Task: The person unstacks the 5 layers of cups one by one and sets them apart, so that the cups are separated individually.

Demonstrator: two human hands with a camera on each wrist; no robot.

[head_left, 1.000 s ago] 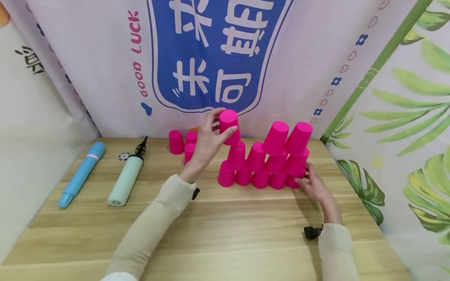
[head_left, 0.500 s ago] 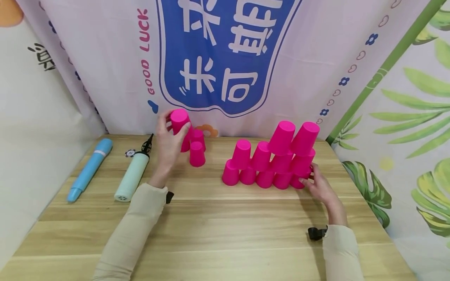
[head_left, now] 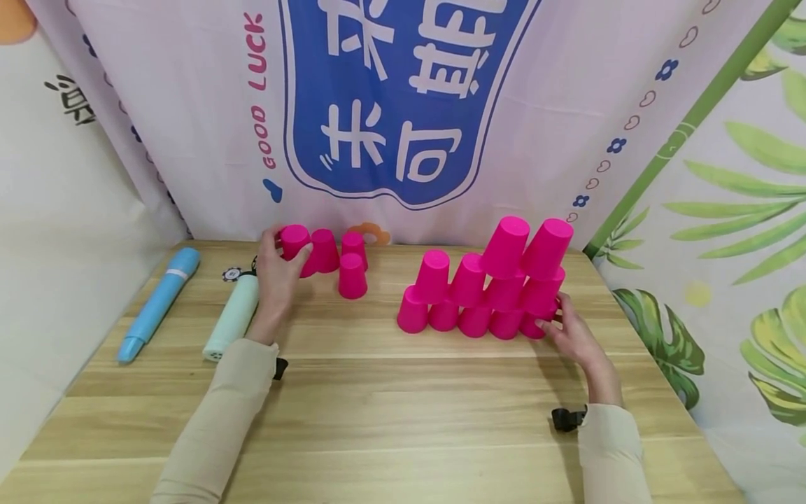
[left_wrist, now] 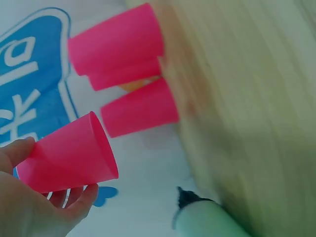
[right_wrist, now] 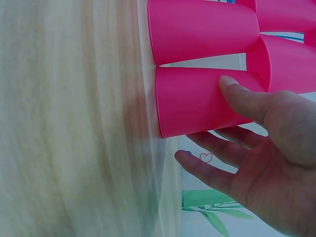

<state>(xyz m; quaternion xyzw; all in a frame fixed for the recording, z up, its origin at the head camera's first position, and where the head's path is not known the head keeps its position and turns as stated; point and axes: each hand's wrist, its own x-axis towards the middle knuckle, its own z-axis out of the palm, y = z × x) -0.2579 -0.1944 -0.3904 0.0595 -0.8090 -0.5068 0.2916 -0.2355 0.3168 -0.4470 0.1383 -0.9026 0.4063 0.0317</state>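
Observation:
My left hand (head_left: pixel 275 283) grips an upside-down pink cup (head_left: pixel 294 240) at the back left, thumb on one side and fingers on the other. The left wrist view shows this held cup (left_wrist: pixel 74 158) with its open rim apart from the tabletop. Three loose pink cups, among them a front one (head_left: pixel 352 277), stand just right of it. My right hand (head_left: pixel 574 339) holds the bottom right cup (right_wrist: pixel 197 101) of a stack, thumb on its front. The stack of upturned pink cups (head_left: pixel 475 318) has several in each of its two lower rows and two on top at the right.
A mint-green hand pump (head_left: pixel 231 318) lies beside the left forearm, partly covered by that hand. Farther left lies a blue pump-like tube (head_left: pixel 157 308). A printed cloth (head_left: pixel 208 140) hangs behind the wooden table (head_left: pixel 403 420), and a leaf-patterned one (head_left: pixel 743 245) at the right.
My left hand has carried its cup from above the stack's left end leftward past the loose cups, then lower. My right hand stays at the same bottom cup, and the stack looks unchanged.

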